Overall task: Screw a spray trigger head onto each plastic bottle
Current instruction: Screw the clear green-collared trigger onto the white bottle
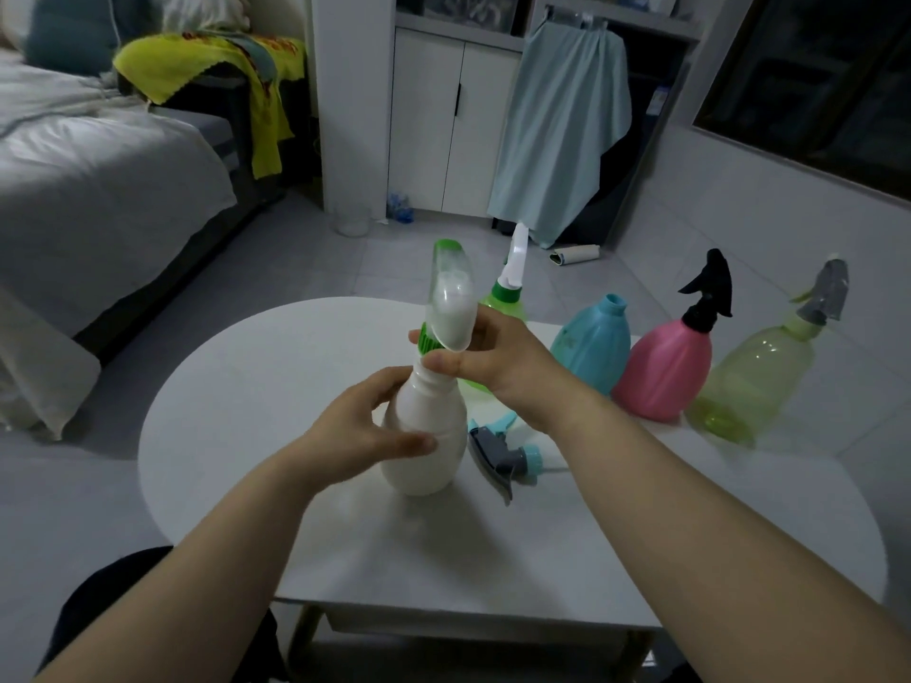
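A white plastic bottle [434,451] stands near the middle of the white oval table [276,367]. My left hand [360,436] wraps around its body. A green-and-white trigger head [451,298] sits on the bottle's neck, and my right hand [488,359] grips its green collar. A loose grey-and-blue trigger head [503,453] lies on the table just right of the bottle. Behind stand a green bottle [508,298] with a white trigger, a blue bottle [591,347] with an open neck, a pink bottle [670,372] with a black trigger and a pale yellow bottle [754,382] with a grey trigger.
A bed [98,179] with grey covers lies to the left. White cabinets [443,120] and a hanging light-blue cloth [562,130] stand behind the table. A clear glass jar [352,221] and a small roller [574,253] sit on the tiled floor.
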The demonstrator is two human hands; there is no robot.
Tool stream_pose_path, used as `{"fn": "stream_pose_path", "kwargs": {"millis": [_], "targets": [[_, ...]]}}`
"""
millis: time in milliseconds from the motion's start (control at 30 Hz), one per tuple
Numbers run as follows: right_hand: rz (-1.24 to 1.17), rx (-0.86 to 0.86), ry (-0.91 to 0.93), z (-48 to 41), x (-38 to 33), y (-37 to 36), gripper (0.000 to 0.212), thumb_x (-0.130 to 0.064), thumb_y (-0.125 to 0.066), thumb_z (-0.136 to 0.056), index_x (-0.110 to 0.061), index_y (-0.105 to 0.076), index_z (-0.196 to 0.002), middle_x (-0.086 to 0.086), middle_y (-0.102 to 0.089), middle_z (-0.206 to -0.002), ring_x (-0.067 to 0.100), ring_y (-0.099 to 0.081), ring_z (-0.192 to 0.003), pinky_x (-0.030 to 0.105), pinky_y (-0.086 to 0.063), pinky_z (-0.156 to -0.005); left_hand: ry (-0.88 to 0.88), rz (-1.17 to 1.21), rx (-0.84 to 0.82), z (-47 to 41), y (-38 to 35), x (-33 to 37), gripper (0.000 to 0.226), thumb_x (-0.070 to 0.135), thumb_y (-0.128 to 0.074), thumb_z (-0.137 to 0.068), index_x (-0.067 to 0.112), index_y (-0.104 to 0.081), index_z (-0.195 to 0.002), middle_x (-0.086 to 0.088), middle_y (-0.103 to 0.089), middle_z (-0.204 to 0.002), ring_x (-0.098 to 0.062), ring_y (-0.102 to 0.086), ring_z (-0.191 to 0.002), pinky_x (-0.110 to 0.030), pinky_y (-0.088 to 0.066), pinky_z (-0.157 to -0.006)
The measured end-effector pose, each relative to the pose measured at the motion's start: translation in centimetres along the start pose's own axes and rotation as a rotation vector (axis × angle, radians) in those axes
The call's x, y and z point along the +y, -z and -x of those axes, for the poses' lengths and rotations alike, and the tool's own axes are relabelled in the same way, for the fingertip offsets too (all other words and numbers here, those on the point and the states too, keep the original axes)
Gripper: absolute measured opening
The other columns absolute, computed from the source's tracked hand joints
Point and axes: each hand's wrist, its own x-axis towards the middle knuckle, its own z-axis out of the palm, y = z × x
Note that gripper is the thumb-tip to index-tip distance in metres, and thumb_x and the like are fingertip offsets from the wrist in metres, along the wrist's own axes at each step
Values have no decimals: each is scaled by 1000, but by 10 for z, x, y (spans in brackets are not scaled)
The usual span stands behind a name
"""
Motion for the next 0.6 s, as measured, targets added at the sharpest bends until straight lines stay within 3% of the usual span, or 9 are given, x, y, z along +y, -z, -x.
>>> {"fn": "stream_pose_path", "kwargs": {"millis": [100, 167, 267, 333, 400, 500, 600], "targets": [[-8, 25, 18, 0, 3, -2, 38, -15, -69, -71, -9, -55, -106, 11, -64, -114, 22, -59, -105, 31, -47, -92, -17, -220, 342, 4, -24, -4, 61, 30, -80, -56, 33, -44, -105, 14, -49, -97, -13, -45, -96, -27, -42, -82], [-14, 6, 26, 0, 4, -1, 36, -16, -69, -71, -13, -56, -104, 9, -65, -114, 20, -60, -104, 26, -48, -88, -23, -266, 412, 6, -30, -6, 68, 33, -81, -53, 27, -43, -109, 10, -46, -101, -14, -43, -96, -31, -41, -85], [-37, -91, 13, 1, 4, 5, 34, -14, -67, -73, -19, -58, -104, 1, -65, -110, 12, -60, -103, 20, -48, -86, -28, -58, 135, 7, -11, -5, 71, 33, -78, -54, 40, -38, -113, 12, -46, -117, -6, -42, -108, -13, -35, -82], [-31, -147, -3, 1, 6, 9, 37, -14, -67, -73, -17, -59, -109, -1, -64, -110, 12, -58, -106, 24, -45, -92, -8, -1, -64, 4, 4, -3, 74, 30, -72, -55, 44, -36, -118, 15, -46, -126, -3, -40, -117, -18, -35, -91], [-32, -151, -17, 1, 7, 9, 40, -15, -66, -73, -16, -57, -112, 0, -63, -113, 15, -56, -110, 30, -42, -98, 10, 31, -152, 2, 7, 1, 66, 27, -71, -55, 47, -42, -110, 18, -52, -119, -5, -46, -114, -21, -39, -91], [-59, -106, 13, 0, 9, 9, 30, -16, -67, -73, -25, -61, -101, -7, -65, -104, 9, -58, -104, 23, -46, -91, -12, -15, 19, 0, -4, -1, 58, 29, -80, -52, 48, -45, -95, 24, -54, -101, -4, -51, -99, -11, -39, -76], [-62, 12, 71, -2, 11, 5, 23, -16, -69, -70, -35, -63, -83, -17, -66, -87, -1, -61, -86, 15, -48, -76, -28, -185, 321, -2, -26, -4, 64, 29, -81, -54, 32, -46, -107, 13, -49, -97, -12, -45, -93, -25, -40, -76]]}}
